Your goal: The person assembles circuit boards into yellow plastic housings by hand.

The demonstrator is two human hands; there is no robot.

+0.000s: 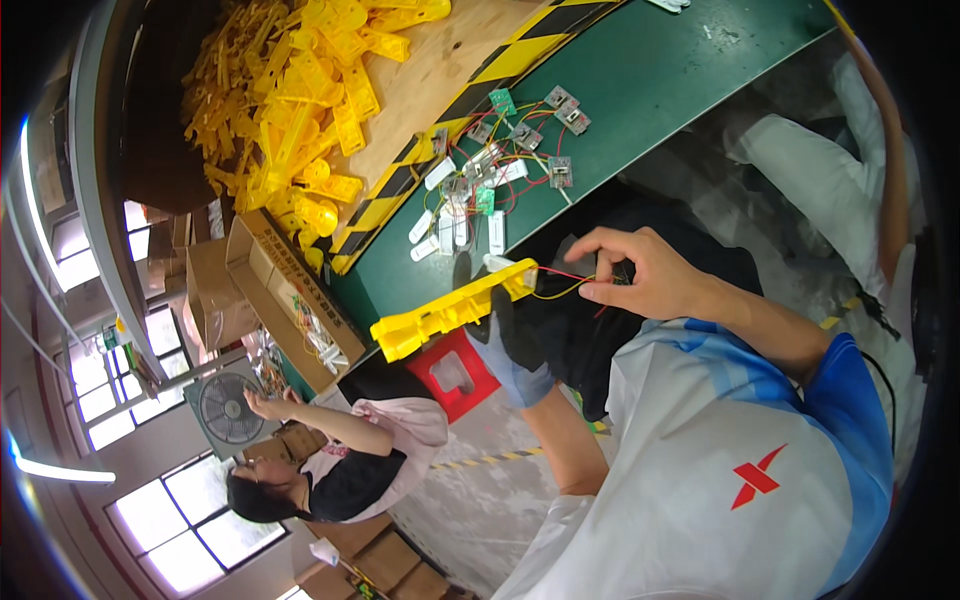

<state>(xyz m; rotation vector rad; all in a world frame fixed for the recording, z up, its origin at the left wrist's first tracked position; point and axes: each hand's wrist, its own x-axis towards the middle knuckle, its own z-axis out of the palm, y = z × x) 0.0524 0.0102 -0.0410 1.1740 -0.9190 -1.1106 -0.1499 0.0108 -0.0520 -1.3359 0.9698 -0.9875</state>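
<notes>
Gloved, the left hand [512, 345] grips a yellow part [450, 310] by its near end. Just right of it, the bare right hand [640, 275] pinches thin wires [562, 283] running into that part. Beyond both hands, circuit boards [520, 140] lie on a green bench [650, 70].

Open brown corrugated cardboard box [290, 290]: long, rectangular, flaps up, dark print along its side wall; stands well left of the gripped yellow part, against the edge of the green bench, holding pale bagged pieces.

Plain brown cardboard cartons [205, 290]: stacked just beyond that box, farther left of the grip.

Flat brown cardboard cartons [390, 560]: a cluster on the floor, well below the grip, towards the lower edge.

Labels, signs, screens: none discernible.
</notes>
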